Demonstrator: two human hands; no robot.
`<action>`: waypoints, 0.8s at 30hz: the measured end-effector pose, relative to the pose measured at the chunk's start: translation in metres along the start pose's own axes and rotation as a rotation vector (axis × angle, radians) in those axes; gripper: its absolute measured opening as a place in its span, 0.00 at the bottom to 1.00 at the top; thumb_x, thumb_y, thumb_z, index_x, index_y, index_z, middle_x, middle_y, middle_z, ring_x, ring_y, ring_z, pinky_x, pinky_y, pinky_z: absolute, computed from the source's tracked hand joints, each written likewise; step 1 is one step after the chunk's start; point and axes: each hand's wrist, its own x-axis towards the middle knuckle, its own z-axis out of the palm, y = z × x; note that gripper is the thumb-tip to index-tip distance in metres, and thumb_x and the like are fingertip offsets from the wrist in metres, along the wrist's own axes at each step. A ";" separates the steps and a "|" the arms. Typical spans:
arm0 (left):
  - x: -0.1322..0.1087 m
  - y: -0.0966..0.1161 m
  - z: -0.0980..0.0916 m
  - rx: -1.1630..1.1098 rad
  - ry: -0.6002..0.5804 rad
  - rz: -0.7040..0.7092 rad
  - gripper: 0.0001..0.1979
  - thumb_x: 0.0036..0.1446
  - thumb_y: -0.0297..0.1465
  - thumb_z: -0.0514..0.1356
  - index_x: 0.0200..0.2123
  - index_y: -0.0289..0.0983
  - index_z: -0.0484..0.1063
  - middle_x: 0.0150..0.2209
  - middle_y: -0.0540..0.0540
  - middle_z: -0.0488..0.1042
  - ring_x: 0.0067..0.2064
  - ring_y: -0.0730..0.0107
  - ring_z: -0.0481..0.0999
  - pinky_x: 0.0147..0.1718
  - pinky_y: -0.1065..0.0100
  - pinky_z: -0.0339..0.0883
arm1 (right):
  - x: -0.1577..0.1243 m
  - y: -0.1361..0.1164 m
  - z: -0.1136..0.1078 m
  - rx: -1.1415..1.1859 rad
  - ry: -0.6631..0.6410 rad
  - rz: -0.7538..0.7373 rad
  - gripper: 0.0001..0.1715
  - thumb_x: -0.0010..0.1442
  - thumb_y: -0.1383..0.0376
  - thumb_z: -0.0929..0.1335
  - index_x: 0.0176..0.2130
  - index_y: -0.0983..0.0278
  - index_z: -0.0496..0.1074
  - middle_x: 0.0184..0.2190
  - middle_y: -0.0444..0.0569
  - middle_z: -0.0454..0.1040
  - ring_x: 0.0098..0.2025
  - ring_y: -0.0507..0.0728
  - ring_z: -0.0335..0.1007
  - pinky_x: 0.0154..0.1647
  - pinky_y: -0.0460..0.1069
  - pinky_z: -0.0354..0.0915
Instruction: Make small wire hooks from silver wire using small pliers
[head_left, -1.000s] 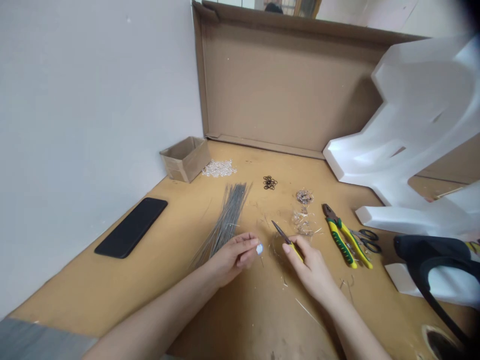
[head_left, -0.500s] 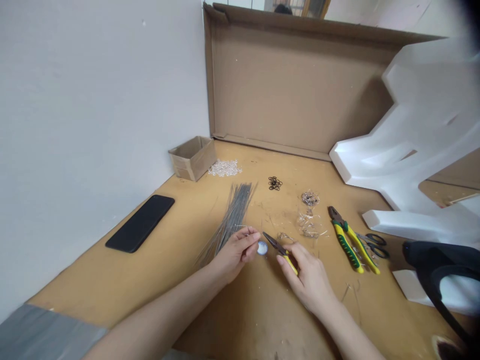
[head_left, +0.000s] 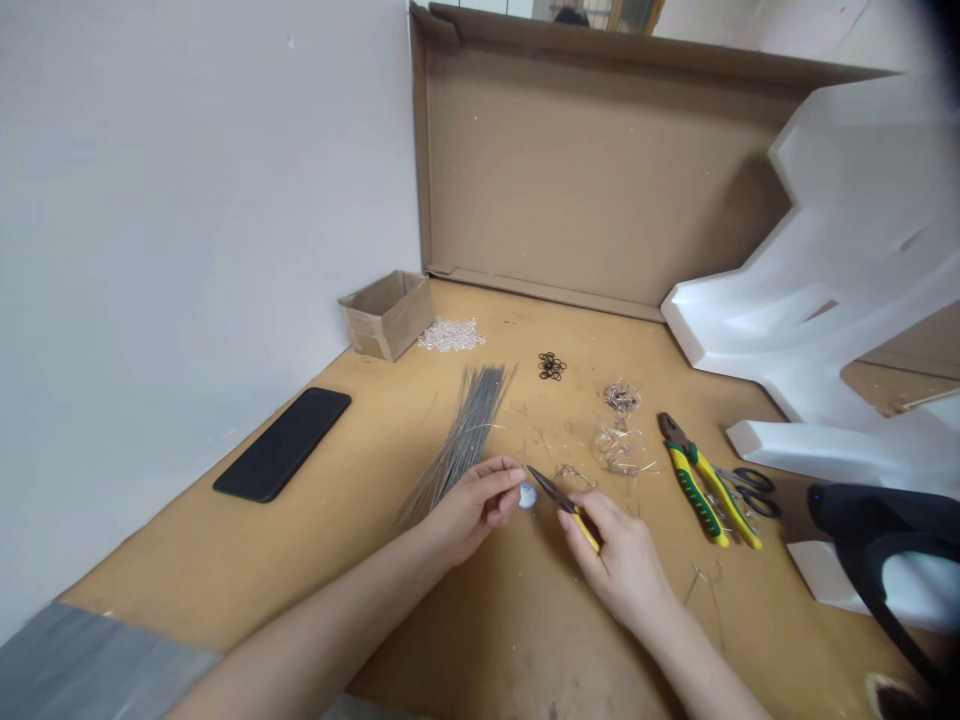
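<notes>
My left hand [head_left: 487, 500] is closed in a pinch, its fingertips around what looks like a short thin wire; most of it is hidden by the fingers. Needle-nose pliers [head_left: 553, 492] with yellow handles are gripped in my right hand [head_left: 619, 550], their dark tip close to the left fingertips. Just under the left fingertips lies a small round blue-and-white disc [head_left: 527, 496], partly covered. Behind the left hand a bundle of straight grey wires [head_left: 474, 415] rests on the table. Bent wire pieces [head_left: 621, 450] lie beyond the pliers.
Combination pliers [head_left: 697, 480] and scissors [head_left: 754, 490] lie to the right, near white foam [head_left: 750, 300]. Black rings [head_left: 551, 367], a coiled wire heap [head_left: 621, 397], clear small pieces [head_left: 452, 335] and a cardboard box [head_left: 386, 315] stand farther back. A phone [head_left: 283, 445] lies left.
A thin strand at the left fingertips now shows higher, above the hand, where it pointed left before. Both hands stay nearly in place, with the pliers still in the right.
</notes>
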 end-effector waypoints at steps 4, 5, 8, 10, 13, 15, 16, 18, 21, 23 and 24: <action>0.001 0.000 0.000 0.009 0.023 0.015 0.10 0.51 0.33 0.60 0.27 0.33 0.64 0.13 0.57 0.59 0.15 0.84 0.49 0.16 0.74 0.39 | 0.000 0.001 0.001 -0.005 -0.009 0.003 0.11 0.61 0.60 0.59 0.36 0.63 0.67 0.28 0.48 0.71 0.28 0.54 0.68 0.29 0.47 0.62; 0.001 0.000 0.000 -0.002 0.017 0.020 0.10 0.51 0.33 0.60 0.27 0.33 0.64 0.12 0.57 0.58 0.14 0.84 0.49 0.16 0.74 0.39 | 0.000 0.001 0.001 0.001 -0.014 0.003 0.11 0.61 0.60 0.59 0.37 0.63 0.66 0.29 0.48 0.70 0.28 0.54 0.68 0.29 0.47 0.62; 0.001 0.001 -0.001 -0.070 -0.049 0.010 0.09 0.52 0.32 0.58 0.25 0.33 0.63 0.11 0.57 0.56 0.14 0.83 0.48 0.16 0.74 0.40 | 0.002 0.004 0.003 0.021 -0.027 -0.017 0.11 0.61 0.60 0.60 0.39 0.62 0.65 0.31 0.48 0.70 0.31 0.55 0.68 0.31 0.47 0.62; 0.000 0.002 -0.002 -0.131 -0.117 -0.018 0.10 0.54 0.30 0.56 0.23 0.34 0.62 0.10 0.57 0.54 0.14 0.83 0.47 0.15 0.74 0.41 | 0.003 0.006 0.003 0.030 -0.027 -0.039 0.10 0.60 0.61 0.60 0.41 0.62 0.65 0.33 0.49 0.69 0.34 0.55 0.68 0.32 0.47 0.62; -0.001 0.004 -0.003 -0.212 -0.207 -0.073 0.10 0.56 0.27 0.53 0.22 0.33 0.61 0.10 0.57 0.52 0.13 0.83 0.46 0.15 0.75 0.41 | 0.004 0.007 0.003 0.053 -0.021 -0.064 0.10 0.60 0.62 0.60 0.41 0.62 0.64 0.34 0.49 0.68 0.36 0.55 0.67 0.34 0.48 0.63; -0.003 0.005 -0.004 -0.243 -0.245 -0.106 0.09 0.56 0.26 0.52 0.24 0.32 0.62 0.10 0.57 0.52 0.13 0.83 0.45 0.14 0.76 0.40 | 0.003 0.007 0.003 0.074 -0.024 -0.080 0.09 0.60 0.62 0.61 0.41 0.62 0.64 0.34 0.49 0.68 0.35 0.55 0.67 0.34 0.48 0.62; -0.003 0.005 -0.005 -0.251 -0.259 -0.121 0.08 0.56 0.26 0.52 0.25 0.32 0.63 0.10 0.57 0.52 0.13 0.83 0.45 0.14 0.76 0.40 | 0.003 0.007 0.003 0.085 -0.027 -0.088 0.09 0.60 0.62 0.61 0.41 0.62 0.64 0.33 0.49 0.67 0.35 0.55 0.66 0.34 0.48 0.62; -0.004 0.006 -0.005 -0.262 -0.279 -0.144 0.07 0.56 0.25 0.51 0.26 0.32 0.63 0.10 0.57 0.52 0.13 0.83 0.45 0.14 0.76 0.41 | 0.003 0.006 0.002 0.103 -0.032 -0.103 0.08 0.60 0.63 0.61 0.41 0.62 0.64 0.33 0.49 0.67 0.34 0.55 0.66 0.34 0.48 0.62; -0.005 0.006 -0.004 -0.272 -0.304 -0.160 0.07 0.56 0.25 0.51 0.26 0.32 0.63 0.10 0.57 0.52 0.13 0.82 0.45 0.14 0.76 0.41 | 0.003 0.006 0.002 0.120 -0.039 -0.113 0.08 0.60 0.63 0.61 0.41 0.62 0.64 0.33 0.49 0.66 0.34 0.55 0.65 0.34 0.48 0.62; -0.006 0.007 -0.004 -0.277 -0.315 -0.162 0.07 0.56 0.25 0.50 0.26 0.32 0.63 0.10 0.57 0.51 0.13 0.82 0.45 0.14 0.76 0.41 | 0.002 0.007 0.003 0.125 -0.043 -0.116 0.08 0.60 0.63 0.61 0.40 0.62 0.64 0.33 0.49 0.66 0.33 0.55 0.65 0.34 0.48 0.62; -0.006 0.007 -0.004 -0.280 -0.317 -0.160 0.07 0.56 0.25 0.50 0.26 0.32 0.63 0.10 0.57 0.51 0.13 0.82 0.45 0.14 0.76 0.41 | 0.002 0.007 0.003 0.126 -0.045 -0.116 0.08 0.60 0.63 0.61 0.40 0.62 0.64 0.32 0.49 0.66 0.33 0.55 0.65 0.34 0.48 0.62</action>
